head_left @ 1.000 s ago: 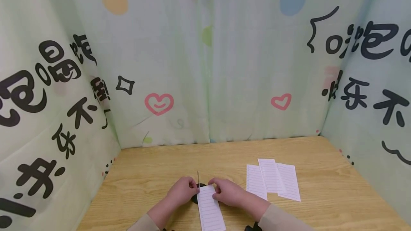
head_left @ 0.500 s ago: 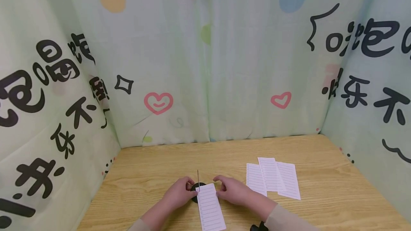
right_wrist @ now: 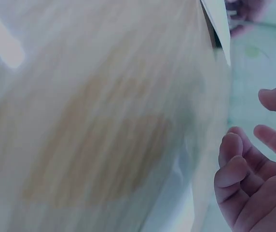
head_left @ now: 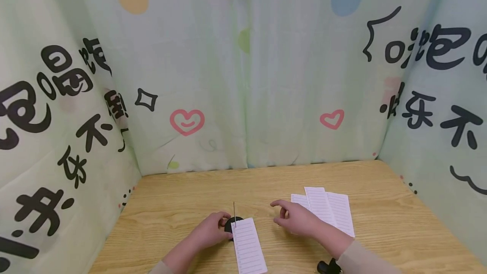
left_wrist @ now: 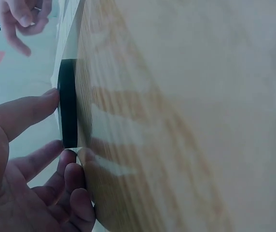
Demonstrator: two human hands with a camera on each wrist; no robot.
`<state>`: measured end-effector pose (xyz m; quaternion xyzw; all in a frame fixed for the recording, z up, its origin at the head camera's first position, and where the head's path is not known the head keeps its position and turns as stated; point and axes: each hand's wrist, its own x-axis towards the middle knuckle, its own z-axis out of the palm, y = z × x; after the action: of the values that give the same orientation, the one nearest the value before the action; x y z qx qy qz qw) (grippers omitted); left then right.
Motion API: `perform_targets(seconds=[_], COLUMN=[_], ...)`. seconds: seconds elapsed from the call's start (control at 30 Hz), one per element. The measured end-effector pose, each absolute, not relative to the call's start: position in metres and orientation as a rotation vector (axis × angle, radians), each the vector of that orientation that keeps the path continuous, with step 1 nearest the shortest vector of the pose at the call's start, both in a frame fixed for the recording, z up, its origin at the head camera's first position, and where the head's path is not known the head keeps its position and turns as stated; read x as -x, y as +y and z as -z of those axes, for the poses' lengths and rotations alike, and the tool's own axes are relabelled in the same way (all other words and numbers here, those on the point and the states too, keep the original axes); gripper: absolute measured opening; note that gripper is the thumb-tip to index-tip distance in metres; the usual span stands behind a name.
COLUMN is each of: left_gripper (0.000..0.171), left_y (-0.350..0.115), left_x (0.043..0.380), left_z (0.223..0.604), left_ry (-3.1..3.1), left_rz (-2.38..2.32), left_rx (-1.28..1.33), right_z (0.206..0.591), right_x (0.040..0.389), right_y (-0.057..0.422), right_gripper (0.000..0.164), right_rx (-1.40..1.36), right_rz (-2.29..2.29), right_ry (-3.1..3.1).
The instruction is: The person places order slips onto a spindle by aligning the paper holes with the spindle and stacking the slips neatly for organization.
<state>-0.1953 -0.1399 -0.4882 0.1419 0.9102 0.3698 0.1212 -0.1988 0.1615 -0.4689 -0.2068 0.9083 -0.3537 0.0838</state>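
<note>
A bill spike with a round black base [head_left: 228, 226] and a thin upright rod [head_left: 234, 211] stands on the table. One lined paper slip [head_left: 249, 246] lies partly over the base, its upper left corner at the foot of the rod. My left hand [head_left: 211, 229] holds the base by its edge; the left wrist view has thumb and forefinger against the black disc [left_wrist: 68, 104]. To the right, my right hand [head_left: 298, 220] is in the air with loosely bent fingers and nothing in them. Three overlapping lined slips [head_left: 340, 212] lie beside it, partly hidden by that hand and forearm.
The wooden table [head_left: 182, 198] is bounded by a patterned curtain [head_left: 285, 75] at the back and on both sides. Under the right forearm a black object [head_left: 328, 267] shows at the lower edge of the head view.
My right hand has let go of the slip at the spike and moved right, towards the three slips. My left hand has stayed at the base, shifting only slightly.
</note>
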Motion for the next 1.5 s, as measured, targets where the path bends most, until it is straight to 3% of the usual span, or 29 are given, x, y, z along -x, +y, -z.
perform_targets(seconds=[0.73,1.13,1.5], left_gripper=[0.053,0.053,0.053], left_y=[-0.144,-0.144,-0.144], left_x=[0.194,0.192,0.193], left_z=[0.485,0.484,0.485], left_ry=[2.664,2.635,2.650], left_rz=[-1.022,-1.047,-1.042], left_rx=[-0.371,-0.370,-0.363], right_z=[0.458,0.464,0.474], right_x=[0.214,0.223,0.254], right_y=[0.277,0.297,0.308], right_gripper=[0.055,0.055,0.053], right_rx=[0.330,0.271,0.293], right_rz=[0.970,0.910,0.678], right_ry=[2.892,2.925,2.994])
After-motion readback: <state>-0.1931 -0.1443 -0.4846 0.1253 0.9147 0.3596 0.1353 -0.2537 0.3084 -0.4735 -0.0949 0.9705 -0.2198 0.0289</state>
